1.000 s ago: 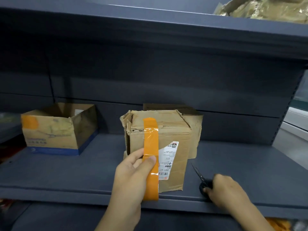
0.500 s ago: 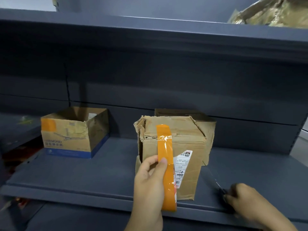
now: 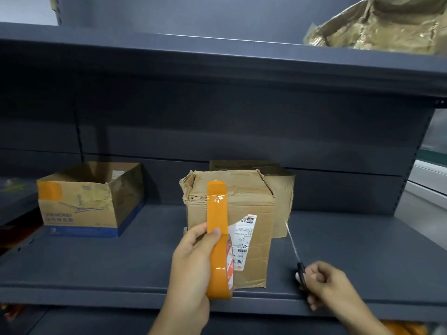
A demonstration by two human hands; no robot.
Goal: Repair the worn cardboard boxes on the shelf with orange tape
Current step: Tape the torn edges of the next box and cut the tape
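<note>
A worn cardboard box [image 3: 251,204] with a torn top corner and a shipping label stands mid-shelf. My left hand [image 3: 193,262] grips a roll of orange tape [image 3: 219,269] in front of the box. A strip of tape [image 3: 216,204] runs up from the roll and sticks on the box's top front edge. My right hand [image 3: 324,284] holds black-handled scissors [image 3: 296,257] at the box's right, blades pointing up along the shelf. Another open box [image 3: 79,209] with an orange patch on its corner sits to the left.
A second brown box [image 3: 283,197] stands behind the worn one. The dark shelf [image 3: 121,262] has a front edge close to my hands. The upper shelf carries crumpled, tape-covered cardboard [image 3: 377,25] at the right. Orange and red items show below the shelf.
My right hand has lifted the scissors off the shelf, blades now raised. My left hand keeps holding the tape against the box; the roll is now visible.
</note>
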